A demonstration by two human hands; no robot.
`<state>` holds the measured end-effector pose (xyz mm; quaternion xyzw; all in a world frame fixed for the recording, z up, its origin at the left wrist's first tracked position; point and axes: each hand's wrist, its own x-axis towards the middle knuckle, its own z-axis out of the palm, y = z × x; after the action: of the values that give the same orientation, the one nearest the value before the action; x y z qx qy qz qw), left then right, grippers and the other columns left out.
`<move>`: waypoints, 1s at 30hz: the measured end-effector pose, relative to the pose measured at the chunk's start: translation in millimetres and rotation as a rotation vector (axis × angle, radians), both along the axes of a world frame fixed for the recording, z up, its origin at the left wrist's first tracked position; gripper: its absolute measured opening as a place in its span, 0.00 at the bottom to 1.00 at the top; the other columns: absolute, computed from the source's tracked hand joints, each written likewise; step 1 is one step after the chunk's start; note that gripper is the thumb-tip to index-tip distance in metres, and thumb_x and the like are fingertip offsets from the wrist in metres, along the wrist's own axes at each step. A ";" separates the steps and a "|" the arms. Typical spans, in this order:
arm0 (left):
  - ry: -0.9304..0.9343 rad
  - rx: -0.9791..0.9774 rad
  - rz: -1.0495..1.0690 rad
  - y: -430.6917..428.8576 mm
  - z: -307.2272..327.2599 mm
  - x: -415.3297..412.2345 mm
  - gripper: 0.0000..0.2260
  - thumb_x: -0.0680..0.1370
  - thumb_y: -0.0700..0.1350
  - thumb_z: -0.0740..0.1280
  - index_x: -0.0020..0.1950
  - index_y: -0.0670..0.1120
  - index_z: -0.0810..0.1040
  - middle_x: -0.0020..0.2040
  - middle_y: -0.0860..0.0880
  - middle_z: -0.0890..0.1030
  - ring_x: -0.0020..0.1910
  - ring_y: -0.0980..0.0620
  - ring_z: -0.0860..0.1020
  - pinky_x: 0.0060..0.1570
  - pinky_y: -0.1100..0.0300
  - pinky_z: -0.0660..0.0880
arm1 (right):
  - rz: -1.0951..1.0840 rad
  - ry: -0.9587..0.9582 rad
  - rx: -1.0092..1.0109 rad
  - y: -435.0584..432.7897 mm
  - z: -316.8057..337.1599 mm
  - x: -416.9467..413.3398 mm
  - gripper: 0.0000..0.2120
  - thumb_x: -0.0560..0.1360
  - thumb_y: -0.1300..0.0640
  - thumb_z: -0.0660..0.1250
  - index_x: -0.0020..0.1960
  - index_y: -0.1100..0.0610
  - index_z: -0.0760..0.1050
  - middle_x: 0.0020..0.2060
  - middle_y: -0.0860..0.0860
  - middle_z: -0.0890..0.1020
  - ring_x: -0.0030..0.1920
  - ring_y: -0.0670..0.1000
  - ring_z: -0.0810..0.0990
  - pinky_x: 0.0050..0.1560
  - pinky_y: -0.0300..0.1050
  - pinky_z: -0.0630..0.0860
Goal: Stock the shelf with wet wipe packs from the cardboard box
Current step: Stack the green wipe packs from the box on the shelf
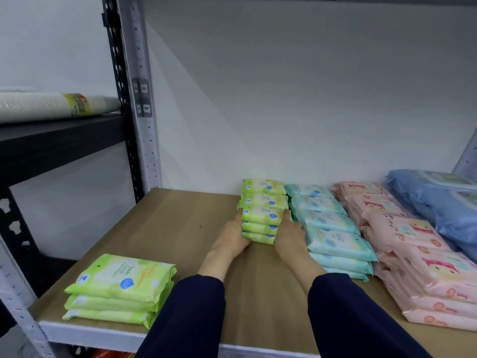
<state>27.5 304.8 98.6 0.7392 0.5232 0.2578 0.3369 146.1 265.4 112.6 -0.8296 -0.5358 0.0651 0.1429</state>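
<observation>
Our left hand (233, 235) and right hand (290, 232) squeeze the green stack (260, 223) between them, fingertips hidden behind it. Bare shelf (180, 223) stays open leftward to the three green packs (121, 290) at its front edge.

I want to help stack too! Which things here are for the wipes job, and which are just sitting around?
For the job:
- green wipe packs held between left hand and right hand
- green pile near the front
- teal row
- pink packs
- blue packs
- shelf

Just sitting around:
- white roll on the next rack
</observation>
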 end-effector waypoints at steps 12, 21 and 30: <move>-0.084 0.031 0.032 3.4 -9.0 1.5 0.29 0.75 0.41 0.68 0.73 0.46 0.60 0.63 0.44 0.75 0.62 0.45 0.74 0.58 0.58 0.70 | -0.010 0.047 -0.035 7.9 5.2 4.0 0.34 0.76 0.66 0.60 0.75 0.59 0.45 0.63 0.64 0.70 0.61 0.57 0.73 0.56 0.45 0.72; -0.093 0.050 0.045 5.1 -7.6 3.8 0.29 0.74 0.39 0.68 0.73 0.46 0.61 0.63 0.45 0.76 0.61 0.46 0.75 0.55 0.61 0.70 | -0.010 -0.023 -0.034 12.8 -1.0 4.8 0.34 0.76 0.64 0.60 0.75 0.58 0.45 0.60 0.61 0.71 0.59 0.55 0.75 0.52 0.44 0.74; -0.037 0.004 0.047 4.6 3.4 0.8 0.27 0.73 0.39 0.70 0.70 0.47 0.65 0.61 0.46 0.77 0.60 0.46 0.75 0.56 0.58 0.72 | 0.049 -0.063 -0.068 19.9 10.3 14.4 0.23 0.75 0.65 0.61 0.67 0.61 0.59 0.35 0.51 0.66 0.45 0.52 0.72 0.28 0.38 0.62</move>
<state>28.3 309.4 101.9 0.7224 0.5336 0.2804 0.3386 160.6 285.4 122.9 -0.8223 -0.5576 0.0606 0.0961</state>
